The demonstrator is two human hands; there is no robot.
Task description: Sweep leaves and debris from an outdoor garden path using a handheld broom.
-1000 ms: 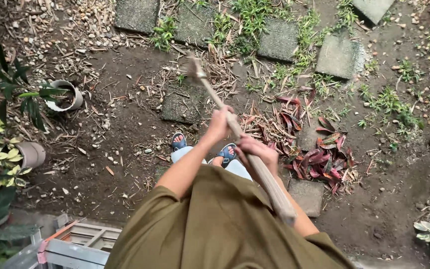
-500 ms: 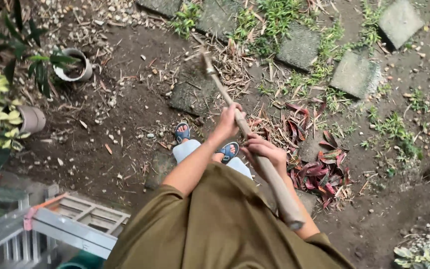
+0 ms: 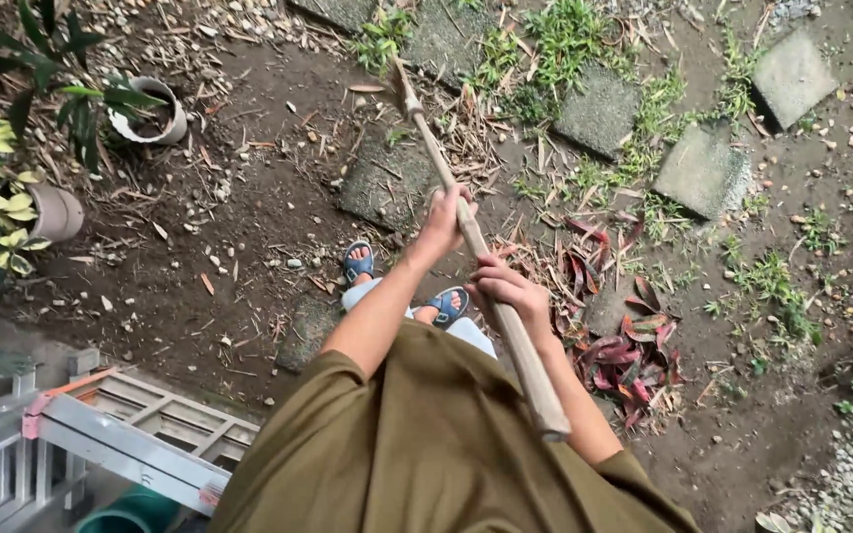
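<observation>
Both my hands grip a long wooden tool handle (image 3: pixel 491 286) that slants from my waist up to the ground ahead. My left hand (image 3: pixel 443 221) holds it further up the shaft, my right hand (image 3: pixel 507 292) closer to my body. The far end of the handle (image 3: pixel 409 99) rests among dry leaves and twigs beside a grey paving stone (image 3: pixel 383 184); the tool head cannot be made out. A pile of red and brown fallen leaves (image 3: pixel 629 341) lies just right of my hands. My feet in blue sandals (image 3: pixel 402 286) stand on bare soil.
Square paving stones (image 3: pixel 705 170) with grass between them cross the top. Two pale pots (image 3: pixel 150 109) with green and yellow plants lie tipped at the left. A folded metal ladder (image 3: pixel 120 439) lies at the lower left. Pebbles and small plants edge the right side.
The tool's far end has moved further away, up toward the paving stones, and my hands have slid slightly with it. The view has shifted, so more of the ladder shows.
</observation>
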